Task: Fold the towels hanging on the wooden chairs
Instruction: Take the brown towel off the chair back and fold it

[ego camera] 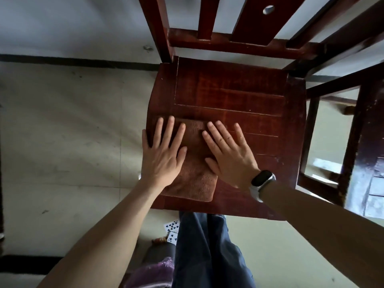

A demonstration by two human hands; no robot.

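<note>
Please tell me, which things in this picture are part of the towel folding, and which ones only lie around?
Part of the job:
- brown towel, folded on the seat
- wooden chair
- left hand and right hand, both flat on the towel

Only lying around:
- playing cards on the floor
- second chair at the right

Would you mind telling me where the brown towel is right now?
The brown towel lies folded on the wooden chair seat, at its front-left part, under the left hand and right hand.
</note>
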